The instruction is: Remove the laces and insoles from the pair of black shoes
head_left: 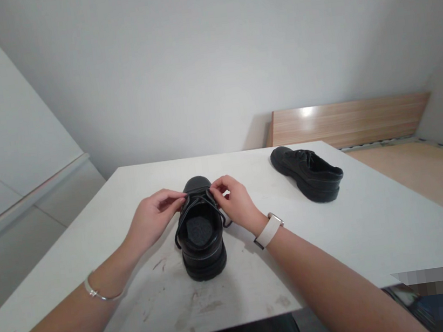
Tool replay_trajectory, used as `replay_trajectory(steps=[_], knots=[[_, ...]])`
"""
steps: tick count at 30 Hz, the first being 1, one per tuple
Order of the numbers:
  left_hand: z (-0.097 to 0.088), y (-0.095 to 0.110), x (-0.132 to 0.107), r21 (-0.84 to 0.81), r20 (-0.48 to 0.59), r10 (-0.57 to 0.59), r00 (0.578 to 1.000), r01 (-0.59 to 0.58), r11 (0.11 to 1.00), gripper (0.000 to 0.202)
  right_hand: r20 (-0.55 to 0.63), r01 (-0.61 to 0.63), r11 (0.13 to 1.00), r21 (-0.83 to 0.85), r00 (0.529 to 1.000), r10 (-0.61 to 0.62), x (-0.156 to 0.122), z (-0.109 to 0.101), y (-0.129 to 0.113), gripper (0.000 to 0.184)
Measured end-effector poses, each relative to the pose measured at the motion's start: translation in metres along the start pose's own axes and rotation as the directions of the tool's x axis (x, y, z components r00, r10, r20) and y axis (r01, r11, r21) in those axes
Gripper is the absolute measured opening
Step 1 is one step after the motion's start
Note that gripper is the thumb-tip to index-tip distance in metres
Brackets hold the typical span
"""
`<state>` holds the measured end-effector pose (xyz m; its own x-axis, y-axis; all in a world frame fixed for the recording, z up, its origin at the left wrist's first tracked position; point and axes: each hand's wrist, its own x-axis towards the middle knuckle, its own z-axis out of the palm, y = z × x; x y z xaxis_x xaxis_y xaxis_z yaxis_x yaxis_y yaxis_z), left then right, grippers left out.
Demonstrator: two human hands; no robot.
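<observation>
Near shoe [201, 233]: on tabletop [378, 243], toe at 12 o'clock | Left hand [153, 218]: pinching its lacing [198, 193], 10 o'clock | Right hand [235, 202]: pinching likewise, 2 o'clock | Second shoe [308, 175]: tabletop, 2 o'clock

On the desk [377, 232], one shoe [201, 233] stood toe toward the far edge; a second shoe [308, 174] sat near the far right corner.

On the white bench [376, 227]: near shoe [199, 231] upright, heel toward the front edge; farther back and to the right, far shoe [308, 176] on its sole, toe angled back-left. Toward the front edge, brownish smears [183, 320].
</observation>
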<state>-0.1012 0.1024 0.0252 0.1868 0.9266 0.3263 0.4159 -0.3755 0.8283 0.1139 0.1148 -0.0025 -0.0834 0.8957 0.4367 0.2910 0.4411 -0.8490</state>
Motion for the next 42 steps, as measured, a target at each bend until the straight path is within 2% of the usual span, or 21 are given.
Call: replay_trajectory(steps=[5, 9, 12, 15, 18, 22, 24, 26, 30, 32, 35, 37, 39, 42], knots=[[0.002, -0.002, -0.001, 0.066, -0.014, 0.018, 1.000, -0.017, 0.998, 0.035, 0.053, 0.024, 1.000, 0.005, 0.998, -0.025, -0.006, 0.005, -0.006, 0.006], [0.004, 0.002, -0.004, 0.162, -0.031, 0.071, 0.997, -0.065, 0.985, 0.026, 0.036, 0.035, 0.998, -0.044, 0.999, -0.034, -0.009, 0.007, -0.011, 0.005], [0.004, 0.006, -0.005, 0.175, -0.031, 0.105, 0.994, -0.099, 0.980, 0.022, 0.018, 0.032, 0.999, -0.020, 0.999, -0.032, -0.009, 0.006, -0.011, 0.005], [0.003, 0.011, -0.005, 0.113, -0.026, 0.078, 0.997, -0.075, 0.991, 0.021, -0.004, 0.028, 0.997, 0.074, 1.000, -0.028, -0.006, 0.007, -0.009, 0.007], [0.001, 0.013, -0.004, 0.012, -0.038, 0.063, 0.997, -0.063, 0.998, 0.019, -0.007, -0.031, 0.972, 0.233, 0.999, 0.033, -0.002, 0.006, -0.008, 0.010], [-0.001, 0.013, -0.003, -0.068, -0.019, 0.074, 0.997, -0.075, 0.995, 0.021, 0.148, -0.158, 0.892, 0.423, 0.984, 0.103, 0.002, 0.003, -0.008, 0.022], [-0.001, 0.012, -0.003, -0.094, -0.006, 0.071, 0.997, -0.071, 0.993, 0.023, 0.187, -0.180, 0.879, 0.441, 0.977, 0.106, 0.002, 0.002, -0.008, 0.023], [-0.001, 0.013, -0.003, -0.119, -0.002, 0.056, 0.998, -0.056, 0.991, 0.026, 0.118, -0.129, 0.922, 0.364, 0.989, 0.092, 0.001, 0.003, -0.008, 0.020], [-0.004, 0.013, -0.002, -0.086, 0.036, 0.012, 0.999, -0.009, 0.996, 0.033, -0.091, 0.045, 0.998, 0.051, 0.995, -0.041, -0.005, 0.003, -0.014, 0.019], [-0.007, 0.012, 0.000, -0.048, 0.055, -0.004, 0.998, 0.007, 0.999, 0.037, -0.136, 0.091, 0.993, -0.070, 0.986, -0.100, -0.007, 0.002, -0.017, 0.019], [-0.014, 0.008, 0.004, -0.027, 0.118, -0.027, 0.993, 0.030, 0.999, 0.037, -0.123, 0.091, 0.984, -0.155, 0.986, -0.111, -0.007, 0.000, -0.018, 0.004], [-0.018, 0.006, 0.005, -0.019, 0.199, -0.048, 0.979, 0.053, 0.998, 0.034, -0.082, 0.064, 0.992, -0.105, 0.994, -0.072, -0.005, 0.000, -0.015, 0.011], [-0.022, 0.004, 0.006, -0.039, 0.243, -0.064, 0.968, 0.076, 0.996, 0.033, -0.037, 0.012, 1.000, 0.019, 0.999, -0.011, -0.002, 0.001, -0.012, 0.017], [-0.024, 0.004, 0.006, -0.203, 0.176, -0.070, 0.982, 0.105, 0.973, 0.027, 0.009, -0.079, 0.971, 0.224, 0.997, 0.079, 0.001, 0.001, -0.010, 0.024]])
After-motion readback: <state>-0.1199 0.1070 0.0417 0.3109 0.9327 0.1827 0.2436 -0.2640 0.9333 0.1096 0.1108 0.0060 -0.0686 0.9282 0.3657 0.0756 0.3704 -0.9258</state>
